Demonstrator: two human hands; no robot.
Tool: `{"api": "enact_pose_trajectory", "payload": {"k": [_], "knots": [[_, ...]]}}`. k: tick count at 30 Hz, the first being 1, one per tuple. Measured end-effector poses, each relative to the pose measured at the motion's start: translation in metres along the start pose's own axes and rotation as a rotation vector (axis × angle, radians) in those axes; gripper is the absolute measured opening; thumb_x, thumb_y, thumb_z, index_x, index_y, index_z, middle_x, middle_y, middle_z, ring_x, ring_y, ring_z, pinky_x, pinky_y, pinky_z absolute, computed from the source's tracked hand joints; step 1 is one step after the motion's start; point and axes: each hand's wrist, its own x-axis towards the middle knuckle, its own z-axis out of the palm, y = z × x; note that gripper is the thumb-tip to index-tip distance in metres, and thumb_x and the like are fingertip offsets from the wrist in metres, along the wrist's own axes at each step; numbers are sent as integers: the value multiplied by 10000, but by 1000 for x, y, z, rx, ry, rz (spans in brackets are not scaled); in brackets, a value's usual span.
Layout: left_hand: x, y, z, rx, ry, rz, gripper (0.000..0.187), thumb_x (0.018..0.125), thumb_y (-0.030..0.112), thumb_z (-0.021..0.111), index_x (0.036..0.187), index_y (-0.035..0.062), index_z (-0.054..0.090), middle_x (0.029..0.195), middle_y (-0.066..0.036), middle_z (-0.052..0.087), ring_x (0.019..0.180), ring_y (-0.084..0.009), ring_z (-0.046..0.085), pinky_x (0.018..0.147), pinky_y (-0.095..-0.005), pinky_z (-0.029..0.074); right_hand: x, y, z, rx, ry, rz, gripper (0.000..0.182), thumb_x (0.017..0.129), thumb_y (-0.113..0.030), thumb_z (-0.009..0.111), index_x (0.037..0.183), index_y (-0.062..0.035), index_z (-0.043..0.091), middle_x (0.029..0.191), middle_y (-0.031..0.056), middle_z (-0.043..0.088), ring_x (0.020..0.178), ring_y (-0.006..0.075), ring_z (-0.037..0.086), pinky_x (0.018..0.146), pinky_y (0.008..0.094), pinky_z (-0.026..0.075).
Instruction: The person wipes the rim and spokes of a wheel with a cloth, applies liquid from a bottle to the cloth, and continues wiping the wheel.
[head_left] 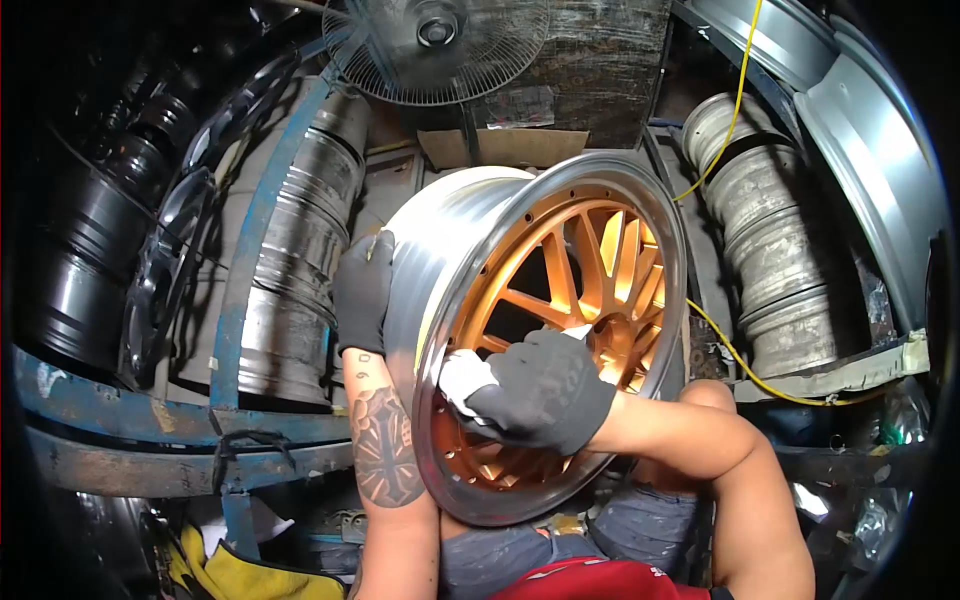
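Observation:
A wheel rim [440, 250] with a polished silver barrel and lip and copper-orange spokes stands tilted between my legs. My left hand [364, 290], in a dark glove, grips the barrel at its left side; part of the fingers is hard to make out. Across the front face reaches my right hand [545, 390], gloved too. Its fingers are closed round a white cloth [465, 378], which is pressed to the lower left of the face, near the lip. A bit of white also shows above the knuckles of this hand.
Stacked silver wheel barrels [290, 300] lie on the left, with more barrels [780, 250] on the right. A blue metal frame [235, 330] runs along the left. Ahead stands a fan [437, 40]. A yellow cord [735, 350] trails at the right. A yellow cloth [240, 575] lies lower left.

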Motion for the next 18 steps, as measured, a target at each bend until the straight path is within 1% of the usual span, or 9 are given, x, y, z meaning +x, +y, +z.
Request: {"api": "enact_pose_trajectory", "payload": {"k": [1,2,5,6,10,12,14,16,18], "knots": [[2,0,2,-1,4,4,437,976,400,560,944,-22,666,809,-220,647,710,-331,591,707,-412,466,3,20,-3,70,34,-29,226,782,-312,735,715,-107,667,564,78,549,509,272,571,506,436,459],[1,2,2,-1,3,0,438,976,400,561,944,-24,665,805,-219,645,706,-328,585,706,-411,465,5,36,-6,36,107,139,223,780,-324,723,724,-116,667,577,88,555,520,282,576,502,440,459],[-3,-2,0,20,-2,9,446,973,408,560,976,-23,675,833,-232,649,734,-334,609,719,-406,473,10,51,-21,-38,56,107,214,830,-320,701,801,-108,713,664,121,591,575,297,597,525,445,473],[2,0,0,28,8,33,449,973,411,559,986,-22,679,841,-234,652,742,-335,615,722,-404,475,11,30,-11,-55,38,161,249,878,-319,641,870,-72,664,597,131,599,525,303,625,485,435,488],[4,-4,3,-1,-6,22,440,972,402,570,1036,-15,698,922,-225,698,796,-337,648,763,-404,496,3,34,3,89,187,71,264,901,-344,625,788,-111,674,566,92,602,476,303,612,457,440,470],[4,-11,2,-13,-10,14,430,973,394,577,1052,-11,702,931,-230,705,815,-324,664,770,-401,500,13,71,-5,-88,225,325,273,888,-377,647,794,-123,680,579,87,605,492,294,620,455,416,474],[2,-5,2,13,20,47,429,975,392,578,1053,-11,703,920,-232,703,816,-318,668,767,-398,500,11,52,-1,-100,211,301,221,875,-336,657,759,-148,664,583,98,597,513,277,629,471,409,475],[-2,4,0,34,-2,-11,428,972,392,577,1038,-11,703,921,-232,702,823,-329,670,766,-406,499,4,21,4,109,105,6,183,854,-295,658,730,-160,659,568,98,581,500,268,619,471,403,466],[2,5,2,10,-7,-7,432,971,398,575,1031,-11,702,926,-230,702,824,-335,668,766,-408,495,1,35,-2,83,101,6,189,819,-290,688,687,-160,652,561,88,576,498,270,619,459,407,460]]}}
